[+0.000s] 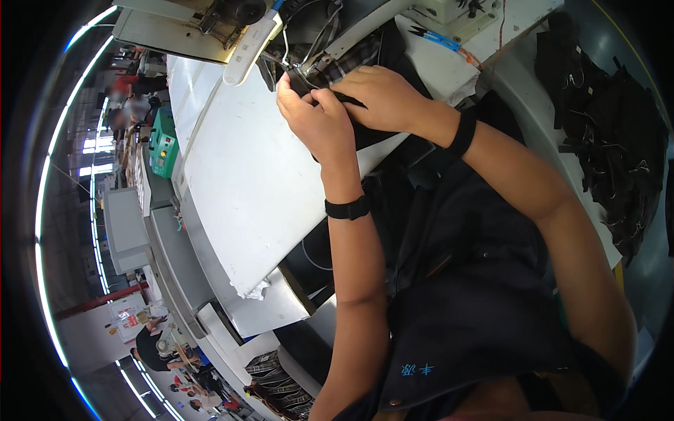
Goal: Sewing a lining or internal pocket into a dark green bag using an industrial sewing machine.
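Curling left hand (319, 126) nearer the metal fittings (319, 64), right hand (382, 98) farther right, both over dark cloth (393, 55); leaving any grip hidden.

I count one left hand (319, 126) and one right hand (382, 98), two bare hands together, and two black wristbands (347, 208) (one for each wrist). There is one pair of blue thread snips (439, 39) with dark blades, one green box-shaped device (163, 144), and one heap of dark cloth pieces (607, 151).
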Demonstrator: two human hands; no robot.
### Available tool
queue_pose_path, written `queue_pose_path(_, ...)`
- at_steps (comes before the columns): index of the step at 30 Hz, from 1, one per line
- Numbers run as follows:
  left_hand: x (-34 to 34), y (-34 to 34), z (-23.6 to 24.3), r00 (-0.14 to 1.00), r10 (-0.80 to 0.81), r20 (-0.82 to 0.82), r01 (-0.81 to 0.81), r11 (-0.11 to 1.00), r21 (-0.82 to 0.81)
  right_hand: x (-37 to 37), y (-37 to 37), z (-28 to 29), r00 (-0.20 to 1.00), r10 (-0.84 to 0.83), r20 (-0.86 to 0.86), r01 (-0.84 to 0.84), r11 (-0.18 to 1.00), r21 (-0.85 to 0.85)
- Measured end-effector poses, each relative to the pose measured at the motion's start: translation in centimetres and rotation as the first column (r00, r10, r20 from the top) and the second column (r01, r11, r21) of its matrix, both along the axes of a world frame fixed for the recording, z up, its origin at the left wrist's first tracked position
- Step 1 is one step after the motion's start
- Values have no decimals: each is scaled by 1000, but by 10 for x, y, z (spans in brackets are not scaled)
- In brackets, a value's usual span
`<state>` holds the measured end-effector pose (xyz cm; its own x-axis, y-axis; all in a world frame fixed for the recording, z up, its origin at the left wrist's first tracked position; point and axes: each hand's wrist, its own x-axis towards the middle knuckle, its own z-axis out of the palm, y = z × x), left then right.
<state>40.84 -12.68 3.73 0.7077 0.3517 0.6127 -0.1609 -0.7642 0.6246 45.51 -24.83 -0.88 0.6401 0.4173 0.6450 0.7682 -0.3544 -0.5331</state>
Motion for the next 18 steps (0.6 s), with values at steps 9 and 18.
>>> queue_pose_path(9,-4,7,5,997,-44,-70,39,997,-69,5,7,33,863,126,-489,-19,976,216)
queue_pose_path(18,-12,21,27,994,17,-107,6,976,219,11,29,40,815,340,-469,-123,893,434)
